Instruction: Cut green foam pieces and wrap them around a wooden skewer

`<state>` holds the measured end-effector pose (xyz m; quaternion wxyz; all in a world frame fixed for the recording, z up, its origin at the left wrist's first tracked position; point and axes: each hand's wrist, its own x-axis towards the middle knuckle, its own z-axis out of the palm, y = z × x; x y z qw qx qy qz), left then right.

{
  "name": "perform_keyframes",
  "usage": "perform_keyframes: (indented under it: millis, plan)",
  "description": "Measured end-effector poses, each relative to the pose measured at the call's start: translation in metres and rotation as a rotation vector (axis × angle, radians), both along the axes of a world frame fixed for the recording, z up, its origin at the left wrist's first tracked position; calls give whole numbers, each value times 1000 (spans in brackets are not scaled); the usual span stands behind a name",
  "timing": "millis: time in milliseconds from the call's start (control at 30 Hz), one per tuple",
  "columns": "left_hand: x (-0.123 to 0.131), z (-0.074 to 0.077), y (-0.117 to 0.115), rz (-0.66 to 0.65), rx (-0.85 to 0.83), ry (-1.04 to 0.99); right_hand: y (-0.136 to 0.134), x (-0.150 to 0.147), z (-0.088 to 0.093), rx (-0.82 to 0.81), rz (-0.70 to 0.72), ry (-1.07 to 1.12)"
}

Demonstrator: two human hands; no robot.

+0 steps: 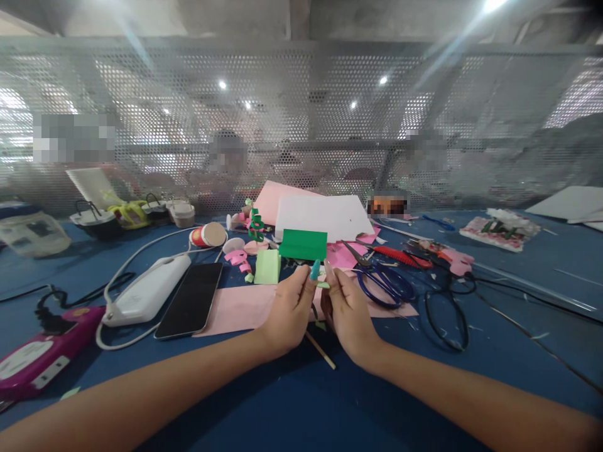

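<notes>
My left hand (291,307) and my right hand (351,314) meet over the middle of the table, thumbs up and close together. Both are closed, pinching a small light green paper piece (323,285) between the fingertips; most of it is hidden. A thin wooden stick (321,351) shows below the hands. Under them lies a pink paper strip (240,309). Just beyond are a folded dark green paper (304,245) and a light green paper pad (267,267). Blue-handled scissors (384,285) rest right of my right hand.
To the left are a black-screened phone (191,301), a white power bank (148,290) and a purple power strip (49,351). White sheets (323,215) lie behind. A red-handled tool (402,256), a black cable (445,320) and paper scraps are on the right. A perforated metal screen (301,113) rises behind.
</notes>
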<state>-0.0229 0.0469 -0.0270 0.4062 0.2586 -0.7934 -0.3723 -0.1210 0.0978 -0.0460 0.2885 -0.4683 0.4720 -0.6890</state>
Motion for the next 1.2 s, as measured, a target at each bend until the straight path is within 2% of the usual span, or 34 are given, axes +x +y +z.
perform_keyframes:
  millis: [333, 567, 800, 1200]
  plan:
    - [0, 1, 1, 7, -49, 7, 1, -1, -2, -8, -9, 26]
    - [-1, -3, 0, -39, 54, 35, 3, 1, -1, 1, 25, -9]
    - [-2, -3, -2, -34, 88, 52, 4, -5, 7, -31, -141, 290]
    - [4, 2, 3, 41, -100, -49, 4, -2, 4, -34, -105, 330]
